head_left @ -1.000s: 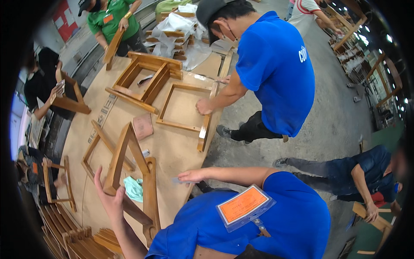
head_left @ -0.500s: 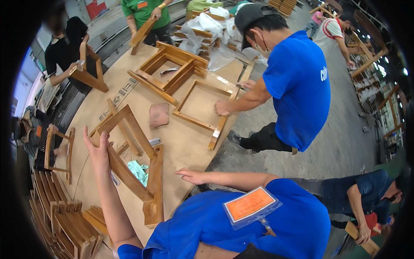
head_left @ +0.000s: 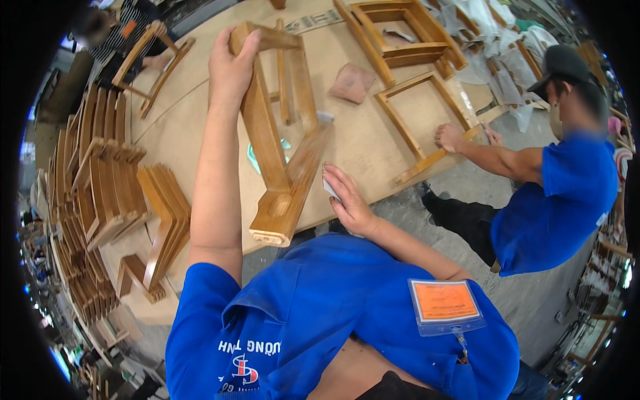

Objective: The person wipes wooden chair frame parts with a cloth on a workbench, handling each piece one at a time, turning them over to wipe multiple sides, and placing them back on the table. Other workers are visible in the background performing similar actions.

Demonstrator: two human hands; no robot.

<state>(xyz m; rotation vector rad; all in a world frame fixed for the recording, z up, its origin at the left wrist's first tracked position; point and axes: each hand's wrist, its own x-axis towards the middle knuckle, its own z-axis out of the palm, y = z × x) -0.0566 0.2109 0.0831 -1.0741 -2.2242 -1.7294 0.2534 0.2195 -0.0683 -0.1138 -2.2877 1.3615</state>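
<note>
Hands at work on a wooden frame (head_left: 280, 140) at a large round worktable (head_left: 373, 160): the person's left hand (head_left: 231, 63) is clenched around the frame's upper corner, raising that end off the table so the piece stands tilted, its lower end (head_left: 277, 223) reaching out past the near table edge. The right hand (head_left: 348, 199) lies flat and open-fingered just beside the frame's right rail, pressing on a small pale sheet (head_left: 331, 189) at the table's edge; whether the fingers pinch the sheet cannot be told. A teal cloth (head_left: 253, 157) lies on the tabletop behind the frame. Farther across the table, a brownish pad (head_left: 353, 82) rests near another frame (head_left: 427, 120), on which a co-worker in a blue shirt (head_left: 553, 200) has both hands (head_left: 450, 137) at the near rail. More frames (head_left: 400, 33) lie at the far edge. To the person's left, stacks of curved wooden parts (head_left: 100, 180) stand in rows, close beside the table. An orange badge (head_left: 443, 303) hangs on the person's blue shirt.
</note>
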